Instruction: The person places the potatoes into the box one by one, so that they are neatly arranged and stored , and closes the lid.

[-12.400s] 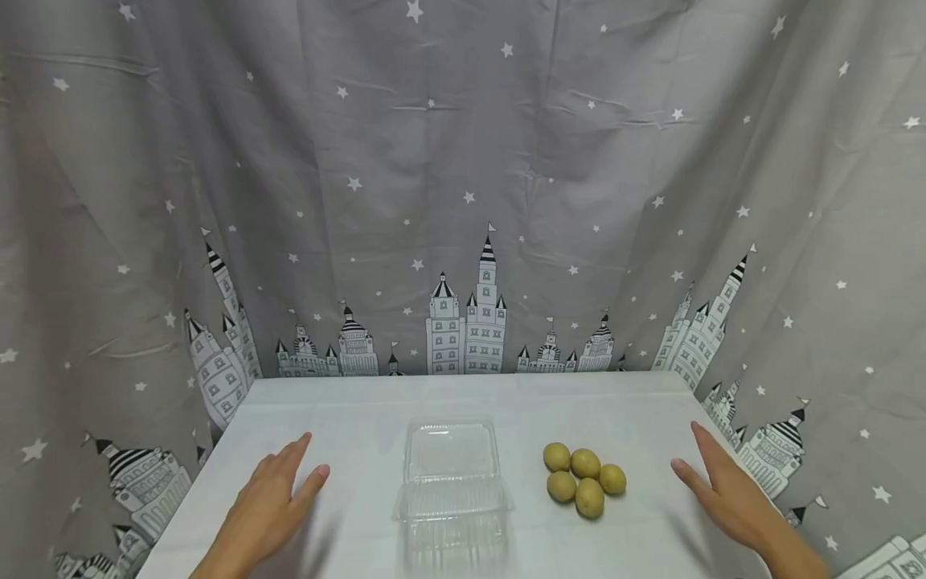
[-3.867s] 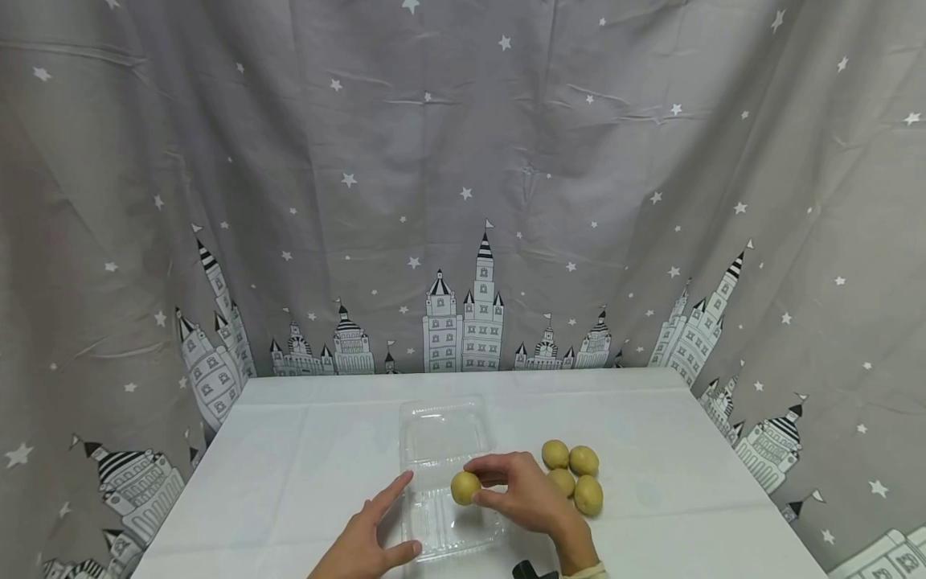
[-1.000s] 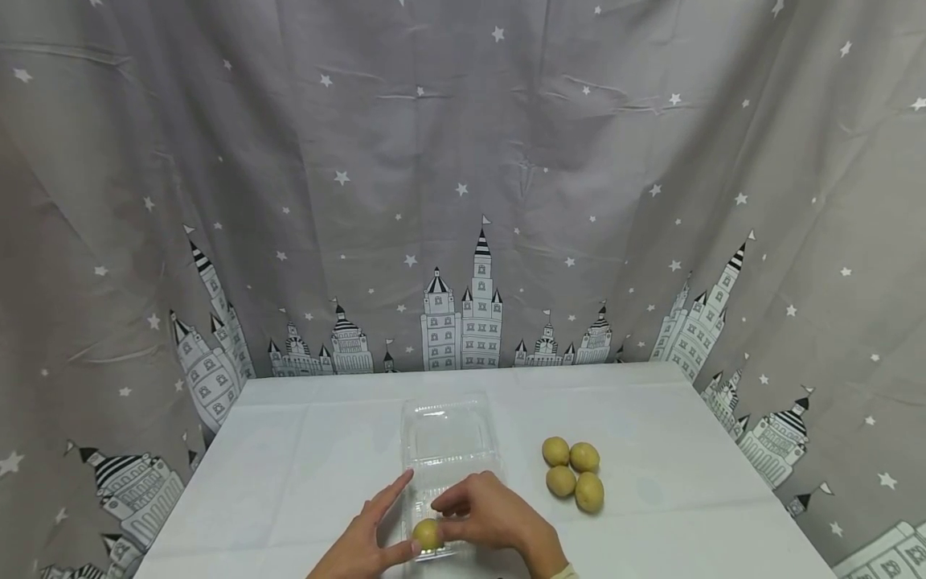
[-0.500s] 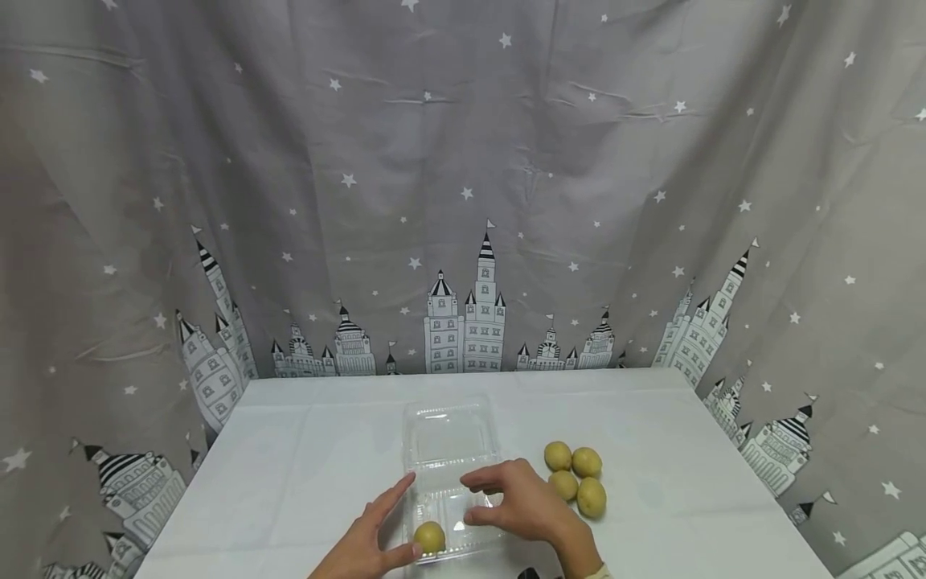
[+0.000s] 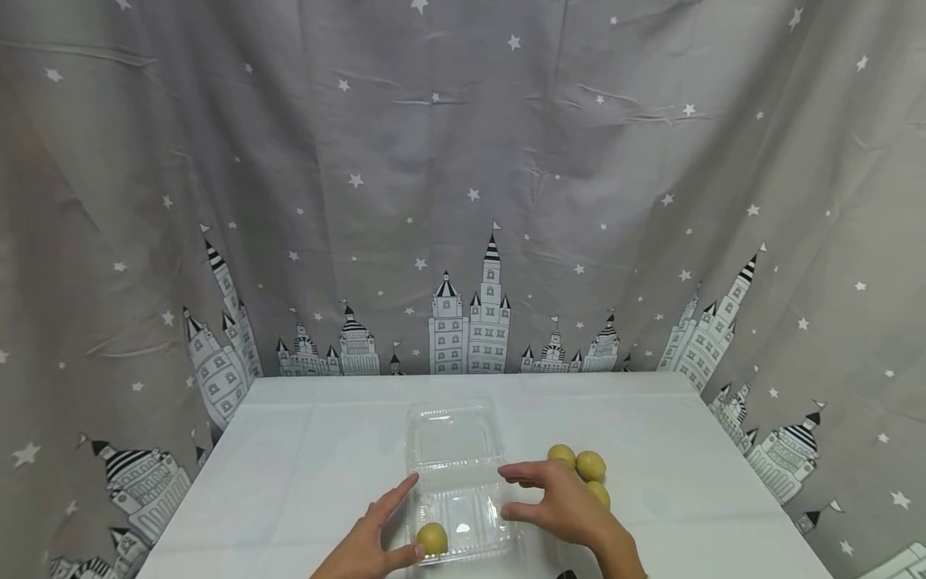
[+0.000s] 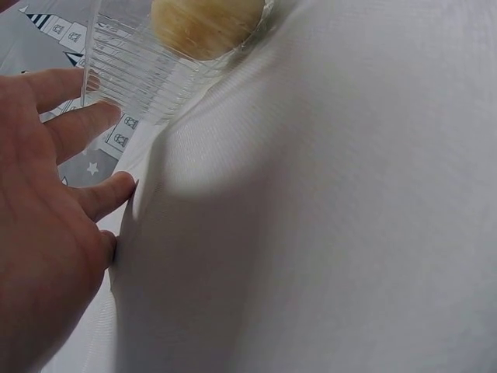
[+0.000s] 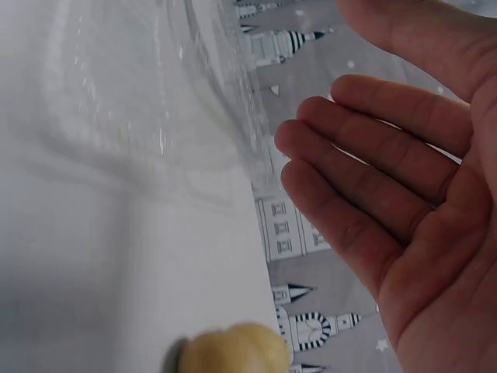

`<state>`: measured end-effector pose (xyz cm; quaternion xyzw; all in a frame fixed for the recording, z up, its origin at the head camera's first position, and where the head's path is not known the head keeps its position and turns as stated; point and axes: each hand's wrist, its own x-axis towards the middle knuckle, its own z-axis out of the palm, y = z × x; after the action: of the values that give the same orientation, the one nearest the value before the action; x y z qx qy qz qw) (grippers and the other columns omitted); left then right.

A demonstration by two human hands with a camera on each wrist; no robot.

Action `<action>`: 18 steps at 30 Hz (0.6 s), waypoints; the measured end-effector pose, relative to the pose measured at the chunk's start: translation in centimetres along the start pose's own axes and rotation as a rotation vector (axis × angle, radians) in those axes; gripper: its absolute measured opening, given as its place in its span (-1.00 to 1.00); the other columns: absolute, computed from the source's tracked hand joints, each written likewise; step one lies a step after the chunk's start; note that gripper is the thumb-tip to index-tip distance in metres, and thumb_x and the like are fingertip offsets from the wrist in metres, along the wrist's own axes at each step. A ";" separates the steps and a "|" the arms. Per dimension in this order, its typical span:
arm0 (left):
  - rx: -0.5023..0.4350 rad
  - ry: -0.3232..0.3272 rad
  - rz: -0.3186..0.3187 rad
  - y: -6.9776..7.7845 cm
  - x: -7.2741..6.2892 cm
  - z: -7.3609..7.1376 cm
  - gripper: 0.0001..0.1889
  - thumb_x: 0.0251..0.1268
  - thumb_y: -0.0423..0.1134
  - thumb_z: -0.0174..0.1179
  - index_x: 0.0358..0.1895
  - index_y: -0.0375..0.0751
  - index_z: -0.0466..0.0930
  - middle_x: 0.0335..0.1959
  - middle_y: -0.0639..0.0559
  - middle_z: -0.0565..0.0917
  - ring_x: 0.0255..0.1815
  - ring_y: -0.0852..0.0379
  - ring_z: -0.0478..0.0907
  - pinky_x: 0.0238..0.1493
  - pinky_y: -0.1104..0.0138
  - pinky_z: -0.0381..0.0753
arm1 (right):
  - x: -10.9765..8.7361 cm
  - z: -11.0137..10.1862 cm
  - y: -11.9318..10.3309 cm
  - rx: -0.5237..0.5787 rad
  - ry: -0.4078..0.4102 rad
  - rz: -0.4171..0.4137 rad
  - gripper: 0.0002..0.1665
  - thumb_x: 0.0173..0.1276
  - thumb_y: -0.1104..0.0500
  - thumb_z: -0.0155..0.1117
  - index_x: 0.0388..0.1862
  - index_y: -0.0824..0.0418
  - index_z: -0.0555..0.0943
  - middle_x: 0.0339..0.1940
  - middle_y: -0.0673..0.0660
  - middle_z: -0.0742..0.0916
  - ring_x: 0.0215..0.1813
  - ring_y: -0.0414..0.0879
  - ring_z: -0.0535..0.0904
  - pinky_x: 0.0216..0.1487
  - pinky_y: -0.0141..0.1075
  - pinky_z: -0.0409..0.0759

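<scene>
A clear plastic clamshell container [image 5: 470, 519] lies opened out on the white table, its lid [image 5: 454, 434] toward the back. One round, yellow-brown potato [image 5: 432, 539] sits in the near left corner of its base. My left hand [image 5: 365, 543] rests along the container's left side, fingers spread; in the left wrist view fingertips touch the ribbed wall [image 6: 140, 70] beside the potato [image 6: 208, 27]. Above the container's right edge, my right hand [image 5: 560, 503] holds nothing, its fingers loosely bent, as the palm [image 7: 435, 256] shows in the right wrist view.
Right of the container, loose potatoes [image 5: 591, 466] lie in a group, partly hidden behind my right hand. The white tabletop [image 5: 694, 482] stretches to a grey curtain [image 5: 463, 201] printed with castles and stars.
My right hand put the potato down in the container's near left corner, let go, and moved right toward the loose potatoes. The left hand has stayed at the container's side.
</scene>
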<state>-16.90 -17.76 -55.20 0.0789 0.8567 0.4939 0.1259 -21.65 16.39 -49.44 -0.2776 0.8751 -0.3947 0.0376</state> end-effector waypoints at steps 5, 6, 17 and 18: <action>0.009 0.006 0.003 0.0 0.0 0.0 0.09 0.19 0.12 0.59 0.77 0.07 0.22 0.74 -0.40 0.23 0.68 -0.74 0.07 0.39 -0.73 0.19 | -0.9 -1.0 0.7 -0.036 0.013 0.012 -0.35 0.34 -0.12 0.65 0.29 0.20 0.79 0.20 0.16 0.87 0.13 0.24 0.86 0.22 0.02 0.82; 0.010 0.008 0.005 0.0 0.0 0.0 0.09 0.19 0.12 0.59 0.77 0.07 0.22 0.74 -0.40 0.23 0.67 -0.75 0.07 0.39 -0.73 0.19 | -1.1 -1.2 0.9 -0.039 0.014 0.020 -0.36 0.34 -0.11 0.65 0.29 0.19 0.79 0.20 0.16 0.87 0.13 0.23 0.86 0.23 0.03 0.81; 0.017 0.008 -0.007 0.1 -0.1 0.0 0.09 0.18 0.13 0.58 0.77 0.07 0.22 0.73 -0.41 0.25 0.67 -0.74 0.10 0.39 -0.73 0.20 | -3.5 -2.6 2.2 -0.164 0.111 0.011 -0.43 0.26 -0.12 0.71 0.18 0.09 0.85 0.09 -0.03 0.90 0.09 -0.24 0.74 0.21 -0.23 0.75; 0.017 0.007 -0.007 0.2 -0.1 0.0 0.09 0.18 0.13 0.58 0.77 0.07 0.22 0.73 -0.41 0.25 0.67 -0.73 0.10 0.39 -0.72 0.20 | -3.7 -2.8 2.2 -0.172 0.115 0.010 -0.43 0.26 -0.12 0.70 0.19 0.09 0.85 0.10 -0.04 0.90 0.10 -0.23 0.76 0.20 -0.22 0.76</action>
<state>-16.78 -17.76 -55.02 0.0755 0.8616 0.4864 0.1239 -20.37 21.36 -49.68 -0.2526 0.9078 -0.3330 -0.0348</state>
